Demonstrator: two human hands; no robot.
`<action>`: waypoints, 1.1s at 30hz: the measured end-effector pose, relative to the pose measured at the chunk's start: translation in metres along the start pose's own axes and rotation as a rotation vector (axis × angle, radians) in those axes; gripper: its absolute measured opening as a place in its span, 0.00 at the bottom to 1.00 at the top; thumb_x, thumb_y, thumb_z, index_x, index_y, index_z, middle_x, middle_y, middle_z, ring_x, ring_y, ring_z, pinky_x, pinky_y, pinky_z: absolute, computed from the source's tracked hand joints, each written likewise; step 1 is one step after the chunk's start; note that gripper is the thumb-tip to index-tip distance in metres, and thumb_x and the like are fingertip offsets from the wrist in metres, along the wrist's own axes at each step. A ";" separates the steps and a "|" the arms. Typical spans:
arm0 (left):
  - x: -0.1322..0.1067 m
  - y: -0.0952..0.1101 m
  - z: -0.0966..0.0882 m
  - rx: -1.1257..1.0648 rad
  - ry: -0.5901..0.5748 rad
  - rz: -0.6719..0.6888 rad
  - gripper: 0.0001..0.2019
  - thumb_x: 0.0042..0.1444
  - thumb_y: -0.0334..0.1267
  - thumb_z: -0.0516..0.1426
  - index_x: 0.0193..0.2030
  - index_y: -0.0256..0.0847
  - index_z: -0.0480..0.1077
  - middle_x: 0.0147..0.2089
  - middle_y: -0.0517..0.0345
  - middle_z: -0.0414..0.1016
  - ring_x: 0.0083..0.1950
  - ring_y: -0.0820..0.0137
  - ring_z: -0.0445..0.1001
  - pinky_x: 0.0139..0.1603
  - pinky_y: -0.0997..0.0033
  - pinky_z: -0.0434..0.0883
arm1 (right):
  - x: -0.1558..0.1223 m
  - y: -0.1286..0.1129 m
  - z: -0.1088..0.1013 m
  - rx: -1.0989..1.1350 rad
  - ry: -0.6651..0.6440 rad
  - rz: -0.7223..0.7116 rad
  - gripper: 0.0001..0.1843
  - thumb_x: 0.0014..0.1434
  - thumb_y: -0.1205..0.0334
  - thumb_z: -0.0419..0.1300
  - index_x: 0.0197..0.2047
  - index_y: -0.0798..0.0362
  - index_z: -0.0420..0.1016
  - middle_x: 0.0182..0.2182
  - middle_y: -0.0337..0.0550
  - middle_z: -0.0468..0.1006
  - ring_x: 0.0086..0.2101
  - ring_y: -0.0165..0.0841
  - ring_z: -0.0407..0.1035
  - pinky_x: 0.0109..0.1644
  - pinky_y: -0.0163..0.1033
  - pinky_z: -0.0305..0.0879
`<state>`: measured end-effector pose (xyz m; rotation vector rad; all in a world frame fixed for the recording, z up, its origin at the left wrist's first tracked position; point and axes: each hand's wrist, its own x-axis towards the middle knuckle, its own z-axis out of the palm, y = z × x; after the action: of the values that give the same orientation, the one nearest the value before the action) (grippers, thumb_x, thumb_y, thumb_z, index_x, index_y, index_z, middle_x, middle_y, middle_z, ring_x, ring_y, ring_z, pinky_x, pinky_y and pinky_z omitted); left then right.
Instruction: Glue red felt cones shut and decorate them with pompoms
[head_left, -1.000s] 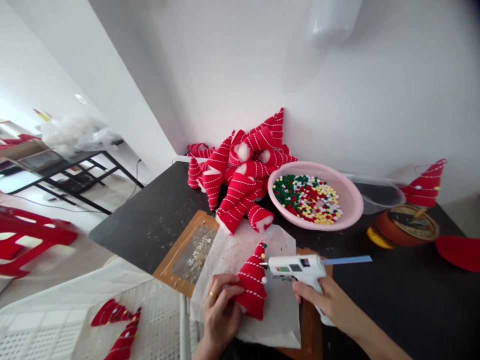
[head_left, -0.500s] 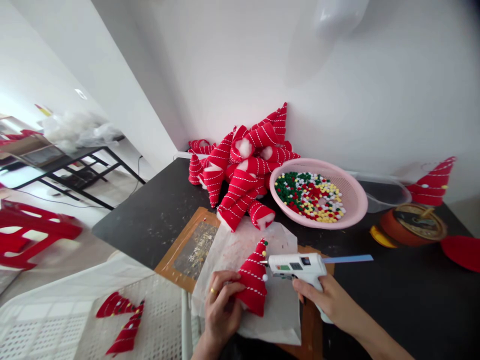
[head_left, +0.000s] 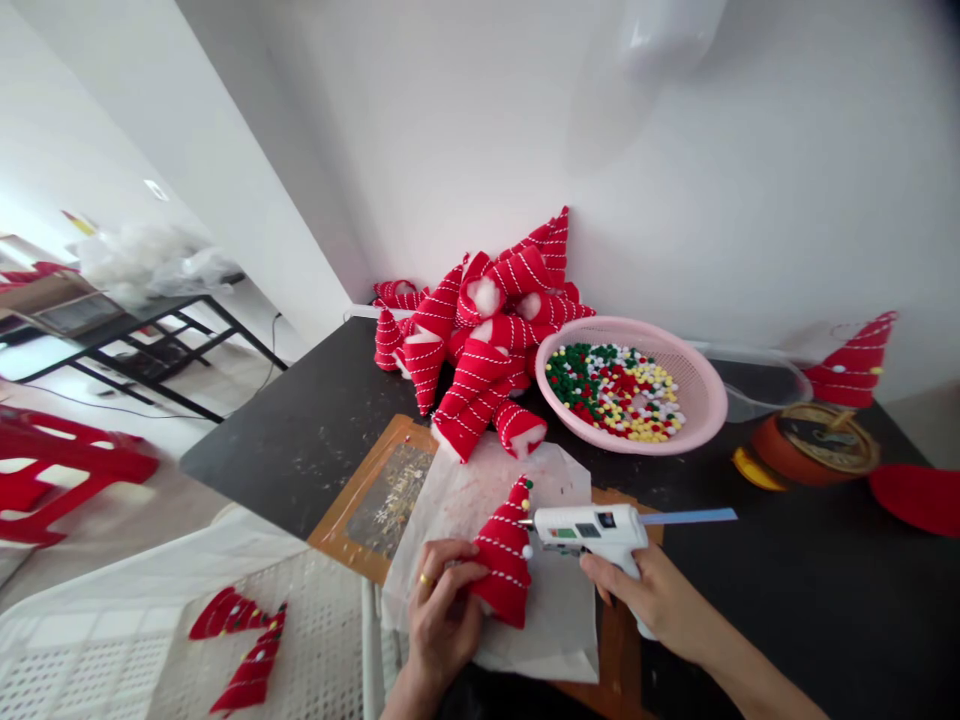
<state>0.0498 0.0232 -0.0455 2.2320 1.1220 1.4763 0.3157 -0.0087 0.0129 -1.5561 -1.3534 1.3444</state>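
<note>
My left hand grips a stuffed red cone with white dashed stripes by its left side, over a sheet of white paper. Small green, yellow and white pompoms sit along the cone's right edge. In my right hand is a white glue gun, its fingers wrapped round the handle. The nozzle points left and meets the cone's right edge near the upper part; whether it touches is hard to tell. A pale blue glue stick sticks out of the gun's rear.
Striped red cones are heaped against the wall. A pink basket holds loose pompoms. To the right stand a decorated cone and a brown round pot. A white crate with finished-looking cones is at lower left.
The whole view has shifted slightly to the left. Both hands, the cone and the glue gun keep nearly the same places relative to each other.
</note>
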 end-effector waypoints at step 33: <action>-0.002 -0.008 -0.002 0.006 -0.006 0.061 0.12 0.58 0.24 0.54 0.41 0.42 0.75 0.45 0.52 0.75 0.45 0.64 0.75 0.43 0.64 0.75 | -0.045 0.073 -0.141 -0.298 0.293 0.522 0.36 0.59 0.27 0.54 0.21 0.51 0.75 0.22 0.53 0.80 0.26 0.45 0.75 0.35 0.47 0.67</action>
<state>0.0438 0.0268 -0.0505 2.2932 1.0668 1.4902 0.4737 -0.0500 -0.0086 -2.3249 -1.0358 1.1654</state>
